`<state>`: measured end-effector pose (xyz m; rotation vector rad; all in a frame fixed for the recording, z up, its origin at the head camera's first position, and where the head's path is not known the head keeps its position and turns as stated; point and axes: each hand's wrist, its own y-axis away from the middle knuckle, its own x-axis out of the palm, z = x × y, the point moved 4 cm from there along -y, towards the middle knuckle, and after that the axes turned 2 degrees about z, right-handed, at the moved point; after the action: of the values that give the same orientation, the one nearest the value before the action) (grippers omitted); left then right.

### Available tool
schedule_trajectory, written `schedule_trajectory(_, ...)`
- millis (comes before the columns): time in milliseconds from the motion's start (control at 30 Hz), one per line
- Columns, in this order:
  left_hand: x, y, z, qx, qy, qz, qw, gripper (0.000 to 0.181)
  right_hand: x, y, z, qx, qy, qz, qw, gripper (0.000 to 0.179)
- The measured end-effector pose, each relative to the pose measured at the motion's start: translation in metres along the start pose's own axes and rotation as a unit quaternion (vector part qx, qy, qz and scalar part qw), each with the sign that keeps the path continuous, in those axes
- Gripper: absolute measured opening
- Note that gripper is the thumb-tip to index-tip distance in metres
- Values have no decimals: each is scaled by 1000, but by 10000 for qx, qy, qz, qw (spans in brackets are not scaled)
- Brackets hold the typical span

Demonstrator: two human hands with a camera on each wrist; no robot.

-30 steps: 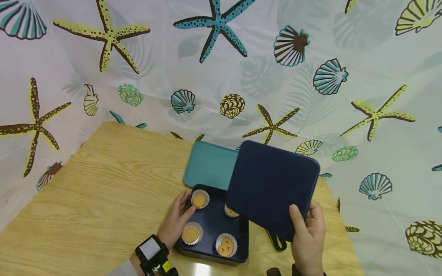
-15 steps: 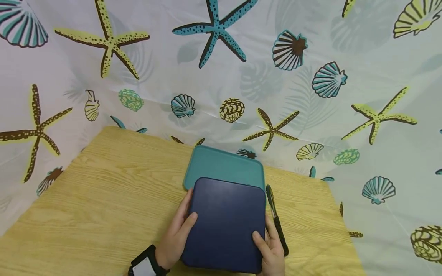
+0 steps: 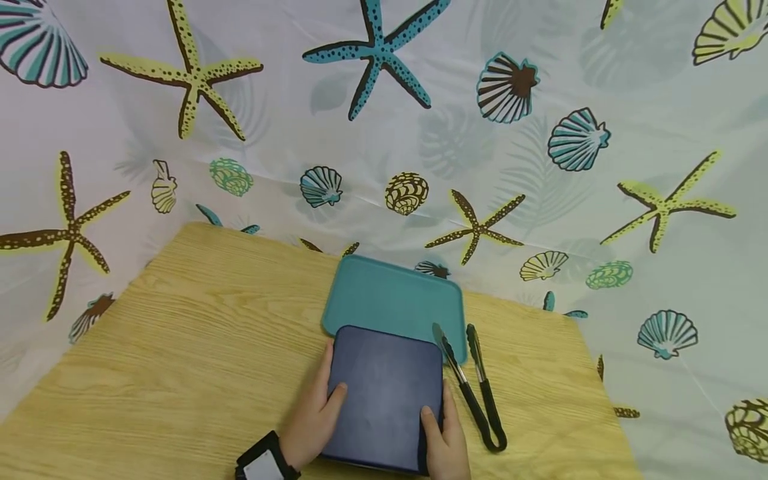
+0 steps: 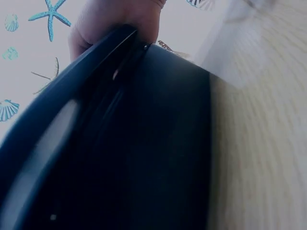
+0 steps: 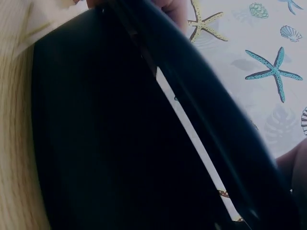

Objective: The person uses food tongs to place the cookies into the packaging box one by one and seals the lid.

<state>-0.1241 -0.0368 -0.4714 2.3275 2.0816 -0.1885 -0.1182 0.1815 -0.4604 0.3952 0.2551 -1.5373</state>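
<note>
A dark navy square lid [image 3: 384,393] lies over the matching box, whose dark side wall [image 4: 168,134] shows in the left wrist view. My left hand [image 3: 312,417] holds the lid's left edge, thumb on top and fingers down the side. At the right edge my right hand [image 3: 447,443] grips in the same way. Seen from the right wrist, a narrow bright gap separates the lid [image 5: 216,129] from the box [image 5: 91,134], so it is not fully seated there. The lid hides the box's contents.
Behind the box lies a teal tray [image 3: 390,293], its front edge partly covered by the lid. Black-handled tongs [image 3: 493,408] rest spread on the wooden table [image 3: 210,333] to the right, one tip over the tray. A shell-patterned cloth [image 3: 270,133] hangs behind the table.
The lid has come from the right, raised in my right hand, down over the box and its paper-cupped cakes. My left hand has moved from the box's side to the lid. The tongs are now fully uncovered.
</note>
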Motion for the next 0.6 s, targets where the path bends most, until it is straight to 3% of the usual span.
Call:
schedule_trajectory(233,2,-4,9,-365,252,257,9987,70,0,4,-8,-684,297,162,9971,60)
schedule_trajectory(433,2,-6,15,-444,343,388,9977,71,0,4,-13,-722,239,187,9969,61)
schedule_trajectory(600,2,-6,17,-430,394,465,9972,71,3,1,-17,-699,630,112,9955,66)
